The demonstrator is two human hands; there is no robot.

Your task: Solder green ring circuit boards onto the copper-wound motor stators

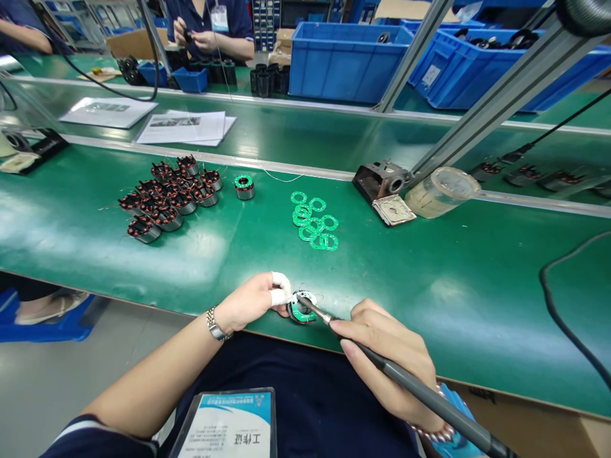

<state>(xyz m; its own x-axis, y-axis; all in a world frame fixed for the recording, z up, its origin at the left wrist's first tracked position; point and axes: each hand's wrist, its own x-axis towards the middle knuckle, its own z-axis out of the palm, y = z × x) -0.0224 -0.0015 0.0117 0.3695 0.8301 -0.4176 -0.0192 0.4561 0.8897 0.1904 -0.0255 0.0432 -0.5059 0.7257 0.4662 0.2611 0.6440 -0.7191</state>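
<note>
At the near edge of the bench sits a motor stator with a green ring circuit board on top. My left hand, white finger cots on two fingertips, is closed on the stator's left side. In my right hand is a soldering iron, gripped like a pen. Its tip meets the upper part of the ring board. Thin wires stick out around the stator. Beyond my hands lies a loose pile of green ring boards. Farther left, one stator carries a green board.
Several wound stators stand grouped at the left. A soldering iron stand, a square sponge and a plastic jar are at the right. Papers and blue bins lie behind. A black cable hangs right. A co-worker sits opposite.
</note>
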